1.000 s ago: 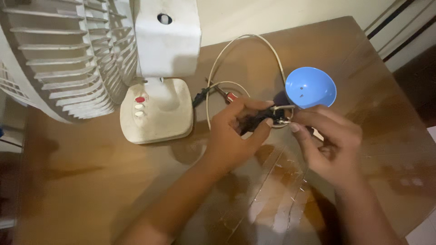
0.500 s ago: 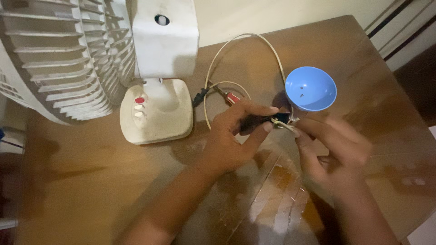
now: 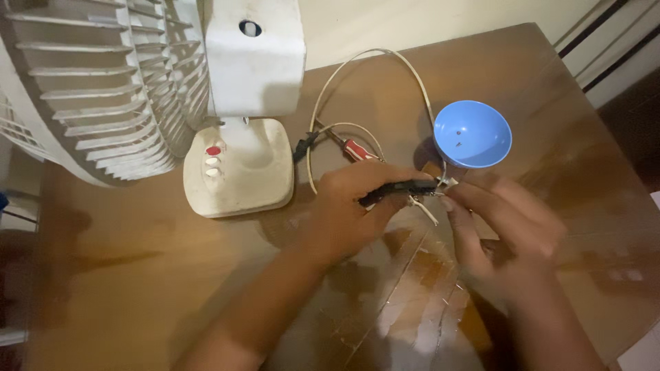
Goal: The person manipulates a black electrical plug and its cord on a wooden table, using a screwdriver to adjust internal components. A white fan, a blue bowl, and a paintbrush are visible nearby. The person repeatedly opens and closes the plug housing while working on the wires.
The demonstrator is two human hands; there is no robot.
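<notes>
Since the frame before, the right hand (image 3: 505, 230) has slid a little lower and to the right and now shows as a blur, while the left hand (image 3: 354, 206) has barely shifted. The small black part (image 3: 399, 191) sits just above the table, near its middle, pinched between the left thumb and curled fingers. Its right end carries thin white wires (image 3: 425, 207) that stick out toward the right hand. The right fingertips (image 3: 454, 200) are drawn narrow and meet those wire ends, though the blur hides whether they truly grip them.

A white cord (image 3: 364, 75) loops from this spot up and around the back of the table. Just above the left hand lies a red-handled screwdriver (image 3: 357, 149). A blue bowl (image 3: 473, 134) stands just beyond the right fingertips, with a couple of tiny dark bits inside. To the left stands a white table fan (image 3: 103, 89), its cream base (image 3: 240, 172) bearing one red and two pale buttons. Everything rests on a brown wooden table (image 3: 124, 275) with a clear glossy sheet (image 3: 412, 309) under the forearms
</notes>
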